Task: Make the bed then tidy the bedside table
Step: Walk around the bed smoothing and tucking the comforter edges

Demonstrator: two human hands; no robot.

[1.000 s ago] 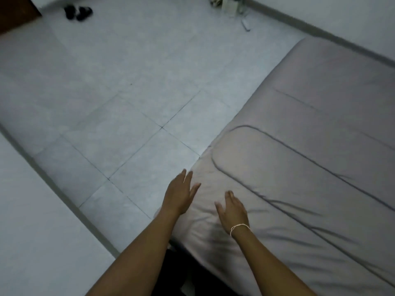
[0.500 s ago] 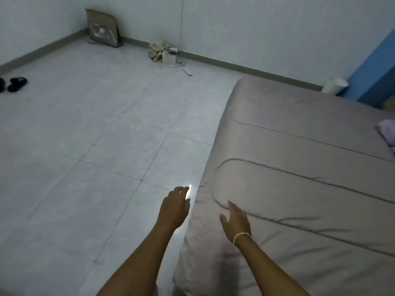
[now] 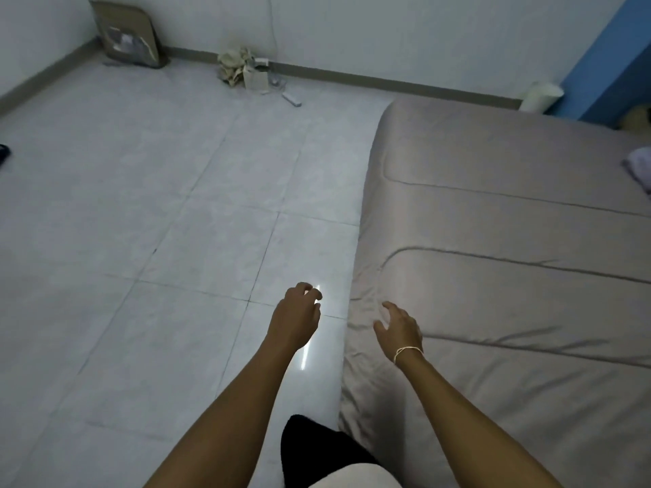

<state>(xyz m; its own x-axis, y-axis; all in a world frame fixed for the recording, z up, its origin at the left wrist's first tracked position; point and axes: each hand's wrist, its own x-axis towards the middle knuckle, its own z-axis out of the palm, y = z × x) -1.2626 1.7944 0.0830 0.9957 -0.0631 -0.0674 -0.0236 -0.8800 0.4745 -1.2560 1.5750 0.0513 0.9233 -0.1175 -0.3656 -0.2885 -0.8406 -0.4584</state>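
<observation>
Head view: left hand (image 3: 294, 320) hangs over the tiled floor (image 3: 141, 206), fingers (image 3: 310, 292) loosely curled, gripping nothing. Right hand (image 3: 400, 325) sits above the bed's (image 3: 510, 276) wrinkled grey cover (image 3: 475, 375) near the edge, fingers spread and relaxed, holding nothing; contact unclear.

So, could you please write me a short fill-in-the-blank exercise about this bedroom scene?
1. The thin band is on the ____ wrist, above the bed.
2. The left hand hangs over the ____, not the bed.
3. Both hands hold ____.
4. The cover's colour is ____.

Missing words: right; floor; nothing; grey
</observation>
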